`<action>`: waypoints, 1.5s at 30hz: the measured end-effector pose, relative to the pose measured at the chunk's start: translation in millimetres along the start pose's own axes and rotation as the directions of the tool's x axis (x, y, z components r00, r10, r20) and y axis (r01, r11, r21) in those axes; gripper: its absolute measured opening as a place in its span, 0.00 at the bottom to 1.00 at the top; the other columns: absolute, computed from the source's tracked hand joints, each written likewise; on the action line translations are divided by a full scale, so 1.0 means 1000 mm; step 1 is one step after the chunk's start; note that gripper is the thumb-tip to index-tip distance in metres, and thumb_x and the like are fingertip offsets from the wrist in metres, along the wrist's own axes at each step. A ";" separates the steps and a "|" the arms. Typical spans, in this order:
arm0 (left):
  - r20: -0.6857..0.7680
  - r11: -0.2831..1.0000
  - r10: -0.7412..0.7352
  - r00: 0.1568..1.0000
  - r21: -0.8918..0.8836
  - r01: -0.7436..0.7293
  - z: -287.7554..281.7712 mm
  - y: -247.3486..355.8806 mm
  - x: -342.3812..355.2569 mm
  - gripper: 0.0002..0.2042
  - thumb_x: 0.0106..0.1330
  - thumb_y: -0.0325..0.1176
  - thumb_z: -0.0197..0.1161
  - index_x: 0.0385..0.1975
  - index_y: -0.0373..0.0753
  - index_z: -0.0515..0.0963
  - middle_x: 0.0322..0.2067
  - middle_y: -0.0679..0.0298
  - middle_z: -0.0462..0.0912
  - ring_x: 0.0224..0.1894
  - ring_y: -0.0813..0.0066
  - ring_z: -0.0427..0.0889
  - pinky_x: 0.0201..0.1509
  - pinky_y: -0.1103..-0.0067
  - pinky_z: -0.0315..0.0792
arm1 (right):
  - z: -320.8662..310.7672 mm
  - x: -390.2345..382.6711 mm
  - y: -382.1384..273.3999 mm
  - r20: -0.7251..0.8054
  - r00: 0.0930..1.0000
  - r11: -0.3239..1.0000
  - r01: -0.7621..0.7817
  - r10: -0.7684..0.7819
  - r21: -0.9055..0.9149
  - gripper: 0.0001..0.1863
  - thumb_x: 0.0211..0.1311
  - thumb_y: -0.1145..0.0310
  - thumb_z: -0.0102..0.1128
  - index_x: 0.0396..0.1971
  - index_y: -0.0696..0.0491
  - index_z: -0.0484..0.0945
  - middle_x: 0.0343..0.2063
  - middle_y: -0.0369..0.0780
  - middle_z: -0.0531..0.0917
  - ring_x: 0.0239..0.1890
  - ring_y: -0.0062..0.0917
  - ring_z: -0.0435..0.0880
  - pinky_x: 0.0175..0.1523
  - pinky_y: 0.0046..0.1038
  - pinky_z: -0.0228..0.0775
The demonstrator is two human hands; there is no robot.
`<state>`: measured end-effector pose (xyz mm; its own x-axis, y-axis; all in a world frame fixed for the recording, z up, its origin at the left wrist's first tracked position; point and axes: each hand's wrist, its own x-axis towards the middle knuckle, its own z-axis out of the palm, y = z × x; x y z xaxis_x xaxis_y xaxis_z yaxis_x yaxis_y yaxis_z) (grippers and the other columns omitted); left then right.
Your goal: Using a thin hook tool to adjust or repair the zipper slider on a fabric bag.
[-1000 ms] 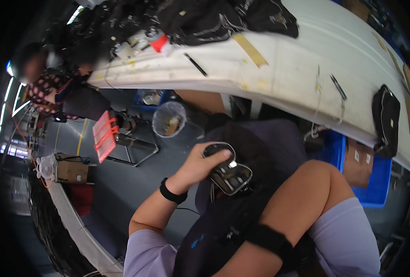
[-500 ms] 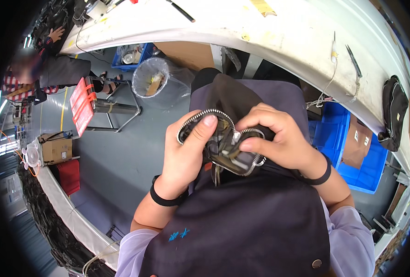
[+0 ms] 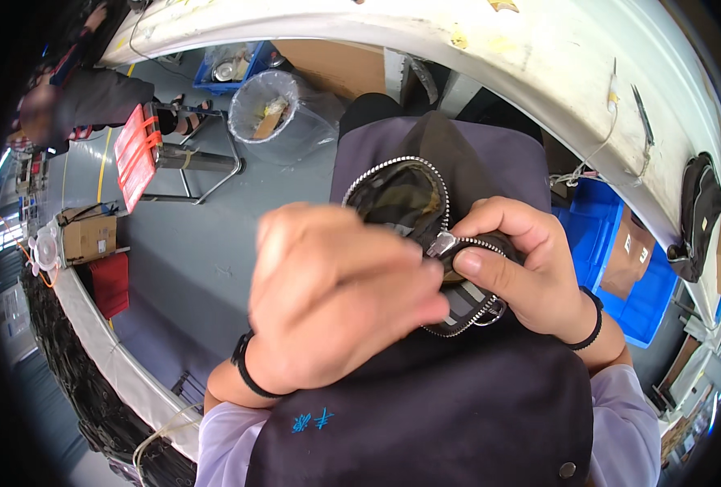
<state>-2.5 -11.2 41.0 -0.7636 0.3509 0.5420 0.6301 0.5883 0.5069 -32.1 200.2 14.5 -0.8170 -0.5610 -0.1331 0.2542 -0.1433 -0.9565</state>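
A small dark pouch [image 3: 401,191], with a silver metal zipper round its mouth, lies gaping over my lap on my dark apron [image 3: 433,406]. My right hand [image 3: 527,272] pinches its edge between thumb and fingers, close beside the silver zipper slider [image 3: 442,243]. A metal ring [image 3: 492,312] shows at the pouch's lower right edge. My left hand [image 3: 336,296], smeared by motion, is in front of the pouch's left side with its fingertips toward the slider. Whether it grips anything is hidden. Greenish-brown lining shows inside the pouch.
Ahead runs a white workbench [image 3: 539,65], with a pointed dark tool [image 3: 643,118] and a black zippered case [image 3: 693,215] at its right. Below are a blue crate [image 3: 649,304] and a lined waste bin [image 3: 265,105]. A stool with a red panel [image 3: 137,158] and another person are left.
My left hand has let go of the pouch's left rim and swung across its front toward the zipper slider. My right hand keeps its pinch; the pouch mouth has spread wider.
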 end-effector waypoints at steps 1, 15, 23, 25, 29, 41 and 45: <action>0.006 0.994 -0.101 0.995 -0.030 0.101 0.006 -0.004 0.001 0.13 0.45 0.34 0.74 0.29 0.39 0.79 0.31 0.64 0.80 0.33 0.63 0.76 0.37 0.72 0.69 | 0.003 0.000 0.000 -0.013 0.998 0.995 0.058 -0.060 -0.076 0.06 0.62 0.75 0.60 0.36 0.60 0.78 0.28 0.33 0.80 0.32 0.09 0.74 0.35 0.16 0.66; 0.086 0.983 -0.163 0.983 -0.073 0.170 0.007 -0.020 -0.006 0.10 0.43 0.25 0.73 0.24 0.41 0.80 0.27 0.67 0.79 0.28 0.71 0.76 0.37 0.77 0.65 | 0.011 0.006 0.001 0.006 0.992 0.874 0.111 -0.123 -0.474 0.06 0.51 0.77 0.64 0.31 0.55 0.80 0.24 0.39 0.80 0.27 0.29 0.78 0.37 0.26 0.63; 0.132 0.998 -0.052 0.990 -0.039 0.057 0.005 -0.026 -0.001 0.09 0.46 0.25 0.71 0.26 0.41 0.77 0.27 0.68 0.76 0.26 0.72 0.71 0.35 0.76 0.58 | 0.010 0.009 0.001 0.026 0.993 0.856 0.112 -0.114 -0.505 0.05 0.52 0.75 0.64 0.30 0.56 0.79 0.25 0.40 0.80 0.28 0.31 0.79 0.39 0.28 0.65; 0.160 0.999 -0.037 0.986 -0.024 0.042 0.005 -0.027 0.001 0.09 0.47 0.25 0.70 0.26 0.40 0.77 0.27 0.67 0.76 0.26 0.72 0.71 0.35 0.75 0.57 | 0.010 0.012 -0.001 0.032 0.992 0.848 0.122 -0.123 -0.516 0.05 0.52 0.75 0.64 0.30 0.56 0.79 0.25 0.40 0.80 0.28 0.31 0.79 0.38 0.28 0.65; 0.174 1.000 -0.013 0.985 0.005 0.012 0.011 -0.032 0.000 0.09 0.47 0.24 0.68 0.26 0.40 0.74 0.27 0.67 0.74 0.27 0.70 0.71 0.36 0.74 0.57 | 0.008 0.014 0.000 0.046 0.989 0.832 0.144 -0.142 -0.535 0.06 0.52 0.75 0.64 0.30 0.57 0.78 0.25 0.41 0.80 0.28 0.33 0.79 0.38 0.28 0.66; 0.129 0.996 0.081 0.988 -0.047 -0.076 0.026 -0.045 -0.018 0.07 0.56 0.28 0.62 0.29 0.39 0.69 0.29 0.62 0.68 0.29 0.66 0.67 0.40 0.71 0.58 | 0.003 0.020 0.013 0.021 1.000 0.954 0.017 -0.012 -0.298 0.05 0.59 0.75 0.61 0.33 0.60 0.79 0.25 0.37 0.81 0.30 0.16 0.79 0.35 0.20 0.68; 0.134 0.916 -0.134 0.982 -0.361 0.174 0.023 -0.051 -0.024 0.07 0.58 0.26 0.62 0.30 0.39 0.69 0.30 0.65 0.69 0.32 0.72 0.69 0.45 0.74 0.61 | 0.002 0.025 0.014 -0.018 0.987 0.987 -0.159 0.160 0.010 0.06 0.63 0.74 0.59 0.36 0.61 0.78 0.28 0.34 0.82 0.31 0.09 0.77 0.35 0.14 0.69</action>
<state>-19.4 -33.1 -13.5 -0.8529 0.3636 0.3746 0.4953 0.3371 0.8006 -47.9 182.9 -2.0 -0.7751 -0.5621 -0.2887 0.3865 -0.0604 -0.9203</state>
